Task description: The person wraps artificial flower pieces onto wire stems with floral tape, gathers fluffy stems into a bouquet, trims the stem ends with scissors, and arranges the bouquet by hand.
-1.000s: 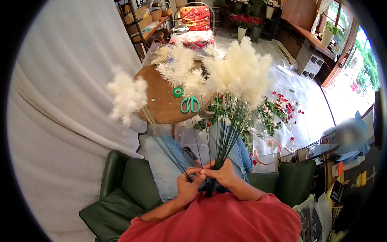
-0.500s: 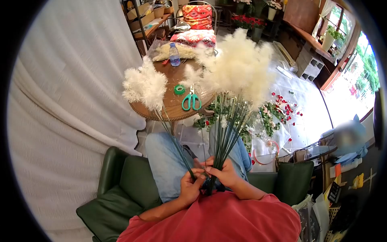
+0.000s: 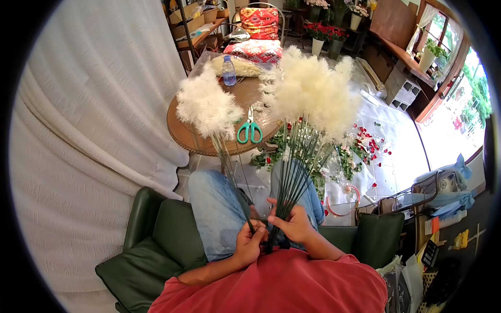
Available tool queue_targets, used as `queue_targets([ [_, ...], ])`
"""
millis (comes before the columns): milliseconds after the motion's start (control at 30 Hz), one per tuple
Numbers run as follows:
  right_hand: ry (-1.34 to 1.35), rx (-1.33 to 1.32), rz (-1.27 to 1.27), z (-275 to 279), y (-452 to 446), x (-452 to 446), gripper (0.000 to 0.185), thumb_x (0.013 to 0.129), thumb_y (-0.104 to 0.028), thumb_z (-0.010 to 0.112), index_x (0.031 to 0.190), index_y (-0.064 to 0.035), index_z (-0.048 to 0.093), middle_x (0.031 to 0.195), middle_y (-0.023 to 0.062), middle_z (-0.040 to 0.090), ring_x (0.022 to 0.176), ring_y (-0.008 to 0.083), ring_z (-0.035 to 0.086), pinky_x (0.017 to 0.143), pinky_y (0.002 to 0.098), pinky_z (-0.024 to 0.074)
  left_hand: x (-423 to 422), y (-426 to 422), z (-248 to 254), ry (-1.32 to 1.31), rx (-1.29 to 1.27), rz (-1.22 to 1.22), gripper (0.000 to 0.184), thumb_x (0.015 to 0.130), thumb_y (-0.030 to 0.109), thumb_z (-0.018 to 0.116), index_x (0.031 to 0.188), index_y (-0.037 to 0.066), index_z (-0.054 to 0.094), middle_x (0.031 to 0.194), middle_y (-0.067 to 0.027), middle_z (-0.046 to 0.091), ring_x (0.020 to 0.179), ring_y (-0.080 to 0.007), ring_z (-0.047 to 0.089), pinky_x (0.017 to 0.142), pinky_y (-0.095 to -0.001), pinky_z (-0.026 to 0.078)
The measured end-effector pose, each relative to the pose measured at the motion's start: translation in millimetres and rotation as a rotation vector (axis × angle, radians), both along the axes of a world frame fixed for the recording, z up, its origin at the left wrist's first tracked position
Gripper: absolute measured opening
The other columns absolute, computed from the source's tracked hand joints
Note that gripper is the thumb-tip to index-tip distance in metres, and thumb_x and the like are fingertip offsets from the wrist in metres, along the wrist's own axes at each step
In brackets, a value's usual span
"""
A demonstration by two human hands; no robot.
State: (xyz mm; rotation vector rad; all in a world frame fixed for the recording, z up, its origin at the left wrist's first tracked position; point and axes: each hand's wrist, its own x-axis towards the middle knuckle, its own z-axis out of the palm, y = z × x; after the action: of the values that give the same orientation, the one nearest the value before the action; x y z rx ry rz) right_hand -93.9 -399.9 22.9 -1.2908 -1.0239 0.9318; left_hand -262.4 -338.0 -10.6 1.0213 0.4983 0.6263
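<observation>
My right hand (image 3: 294, 224) is wrapped round a thick bunch of dark green stems (image 3: 292, 182), topped by cream feathery plumes (image 3: 315, 94). Beside it, my left hand (image 3: 249, 243) pinches a few thinner stems that carry a smaller cluster of white feathery plumes (image 3: 206, 104). Both hands are close together in front of my red shirt, over my lap. On the round wooden table (image 3: 180, 128) lie scissors with teal handles (image 3: 250, 133). A water bottle (image 3: 228, 73) stands upright farther back on it. The lower stem ends are partly hidden by my hands.
Red petals (image 3: 368, 148) and green leaves (image 3: 347, 161) are scattered on the floor to the right. A green armchair (image 3: 180, 227) surrounds me. A white curtain (image 3: 99, 130) hangs at the left. Behind the table stands a chair with a red patterned cushion (image 3: 255, 49).
The left plumes have swung right, toward the larger bunch, and now mostly cover the green tape roll. A single white plume between the clusters has merged into the left one. My right fingers have drawn slightly away from the left hand.
</observation>
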Motion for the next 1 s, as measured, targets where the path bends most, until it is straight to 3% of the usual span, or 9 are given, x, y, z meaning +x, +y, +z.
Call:
queue_targets([
  [67, -0.029, 0.000, 0.007, -3.8, -1.7, 2.4, 0.029, 0.091, -0.004, 0.061, 0.119, 0.0008, 0.063, 0.103, 0.0057, 0.065, 0.095, 0.0091, 0.059, 0.087, 0.0290, 0.0487, -0.4, 0.5, -4.9, 0.021, 0.003, 0.030, 0.004, 0.098, 0.010, 0.055, 0.102, 0.007, 0.054, 0.077, -0.0009, 0.055, 0.061, -0.0061, 0.044, 0.054, -0.0220, 0.036],
  [133, 0.118, -0.037, 0.022, -5.2, -3.1, 3.5, 0.035, 0.091, -0.005, 0.063, 0.125, 0.0010, 0.060, 0.113, 0.0069, 0.065, 0.097, 0.0092, 0.060, 0.089, 0.0271, 0.0483, 0.8, -0.7, -1.2, 0.034, 0.019, 0.052, 0.005, 0.098, 0.009, 0.056, 0.102, 0.007, 0.054, 0.076, -0.0005, 0.054, 0.061, -0.0061, 0.045, 0.054, -0.0222, 0.036],
  [267, 0.132, 0.013, -0.019, 0.5, -2.0, 7.0, 0.035, 0.091, -0.007, 0.066, 0.124, 0.0012, 0.060, 0.115, 0.0057, 0.066, 0.099, 0.0087, 0.060, 0.088, 0.0265, 0.0487, 3.1, -0.1, -1.1, 0.086, 0.075, 0.104, 0.008, 0.096, 0.008, 0.060, 0.101, 0.004, 0.057, 0.073, 0.0006, 0.054, 0.060, -0.0058, 0.046, 0.054, -0.0228, 0.038],
  [633, 0.184, -0.013, -0.028, 14.5, -0.4, 9.2, 0.020, 0.085, -0.001, 0.071, 0.104, 0.0024, 0.067, 0.093, 0.0034, 0.070, 0.086, 0.0081, 0.063, 0.076, 0.0236, 0.0516, 14.2, 2.4, 0.2, 0.092, 0.018, 0.097, 0.010, 0.092, 0.005, 0.066, 0.098, 0.000, 0.060, 0.067, 0.0023, 0.054, 0.055, -0.0049, 0.046, 0.049, -0.0229, 0.036],
  [1000, 0.249, -0.003, -0.022, 8.6, 2.5, 12.9, 0.015, 0.082, -0.003, 0.074, 0.094, 0.0026, 0.067, 0.087, 0.0037, 0.069, 0.083, 0.0090, 0.063, 0.072, 0.0260, 0.0514, 10.8, 3.6, -2.8, 0.030, -0.068, 0.156, 0.007, 0.092, 0.005, 0.065, 0.095, 0.007, 0.059, 0.068, -0.0011, 0.056, 0.051, -0.0059, 0.046, 0.044, -0.0238, 0.034],
])
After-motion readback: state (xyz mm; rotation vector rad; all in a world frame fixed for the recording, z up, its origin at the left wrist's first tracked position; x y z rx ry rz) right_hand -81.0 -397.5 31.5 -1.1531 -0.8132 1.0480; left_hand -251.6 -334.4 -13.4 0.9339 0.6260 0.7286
